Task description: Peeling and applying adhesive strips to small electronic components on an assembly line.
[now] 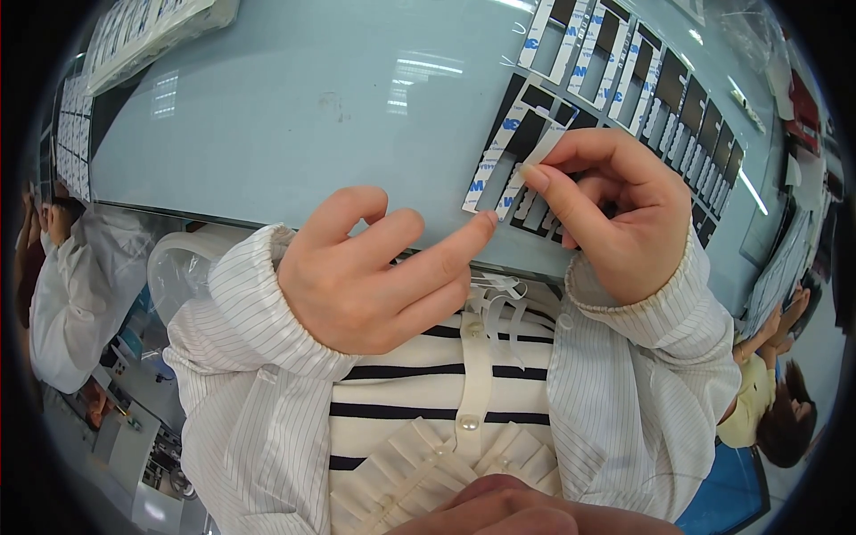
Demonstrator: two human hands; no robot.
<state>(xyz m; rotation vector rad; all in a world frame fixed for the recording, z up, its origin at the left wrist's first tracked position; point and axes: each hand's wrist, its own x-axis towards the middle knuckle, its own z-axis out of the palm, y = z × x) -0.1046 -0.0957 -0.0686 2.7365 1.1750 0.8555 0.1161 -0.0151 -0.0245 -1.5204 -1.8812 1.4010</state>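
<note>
My right hand (624, 209) pinches a narrow white strip (546, 145) between thumb and index finger; its other fingers curl toward the palm. The strip slants over a black frame-shaped piece with blue-printed white adhesive backing (492, 153), at the near edge of the blue-grey table. My left hand (374, 276) is at the near edge, its index finger stretched out with the tip at that piece's lower corner. Its other fingers are bent and apart, and it holds nothing. Beyond my right hand lie rows of similar backed black pieces (608, 61), partly covered by the hand.
A stack of backed sheets (152, 40) sits at the far left, with another printed sheet (74, 134) beside it. Loose white strips (506, 308) hang near my lap. Other people in a white garment (85, 285) and a yellow top (751, 410) are at either side.
</note>
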